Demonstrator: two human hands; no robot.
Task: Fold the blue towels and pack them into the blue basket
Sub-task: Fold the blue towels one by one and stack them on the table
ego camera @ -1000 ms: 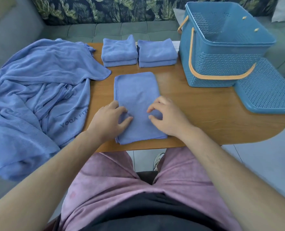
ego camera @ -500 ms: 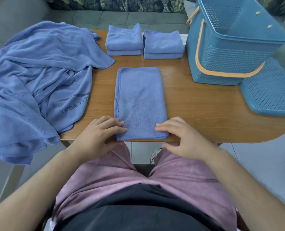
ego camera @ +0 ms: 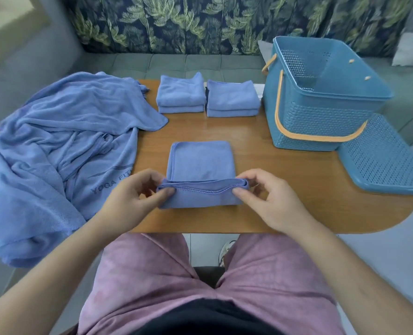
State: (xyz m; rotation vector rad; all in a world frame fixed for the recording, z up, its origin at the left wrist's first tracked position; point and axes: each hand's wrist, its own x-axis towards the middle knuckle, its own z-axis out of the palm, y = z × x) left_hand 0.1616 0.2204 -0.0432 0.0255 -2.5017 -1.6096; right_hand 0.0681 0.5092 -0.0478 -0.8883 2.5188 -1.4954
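Observation:
A small blue towel (ego camera: 200, 163) lies in the middle of the wooden table (ego camera: 297, 189), its near end lifted and turned over toward the far end. My left hand (ego camera: 130, 197) pinches the left corner of that raised edge. My right hand (ego camera: 270, 199) pinches the right corner. Two stacks of folded blue towels (ego camera: 181, 93) (ego camera: 232, 97) sit side by side at the table's far edge. The blue basket (ego camera: 321, 117), with an orange handle hanging down its side, stands at the far right with nothing visible inside.
A large crumpled blue towel (ego camera: 55, 153) printed with "YOGA FIT" covers the table's left end and hangs off it. The basket's perforated blue lid (ego camera: 382, 160) leans against the basket on the right. A grey-green sofa (ego camera: 176, 66) runs behind the table.
The hands took hold of the towel's near corners at the table's front edge and carried that edge up and away, folding the towel over itself. The camera view also tilted up.

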